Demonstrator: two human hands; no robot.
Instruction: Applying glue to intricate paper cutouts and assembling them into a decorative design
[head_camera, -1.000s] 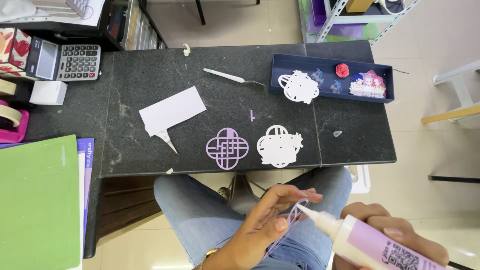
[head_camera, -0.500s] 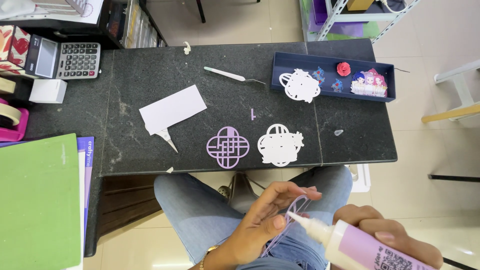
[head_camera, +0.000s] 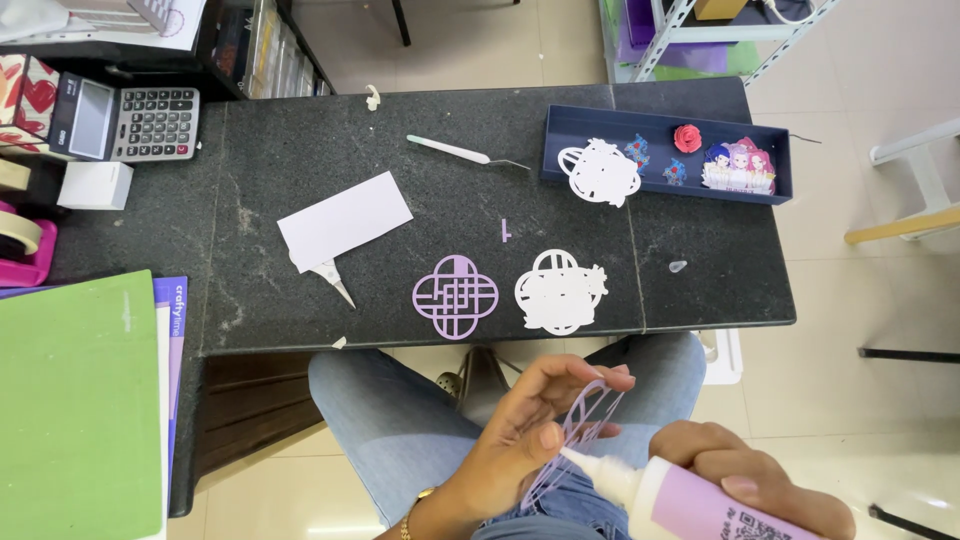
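Observation:
My left hand (head_camera: 520, 430) holds a thin lilac paper cutout (head_camera: 575, 435) flat against its fingers, above my lap. My right hand (head_camera: 755, 485) grips a glue bottle (head_camera: 680, 500) with a lilac label, and its white nozzle tip touches the cutout. On the dark stone table lie a second lilac lattice cutout (head_camera: 455, 296) and a white cutout (head_camera: 558, 291) side by side near the front edge.
A white card (head_camera: 344, 220) over small scissors (head_camera: 334, 281), a white-handled pick tool (head_camera: 462, 152), a navy tray (head_camera: 760, 195) with a white cutout, a red rose and stickers, a calculator (head_camera: 130, 122), a green sheet (head_camera: 75, 405), a tape holder (head_camera: 25, 240).
The glue bottle has slid left and down so its nozzle now rests on the lilac cutout. My left hand has shifted slightly lower with the cutout.

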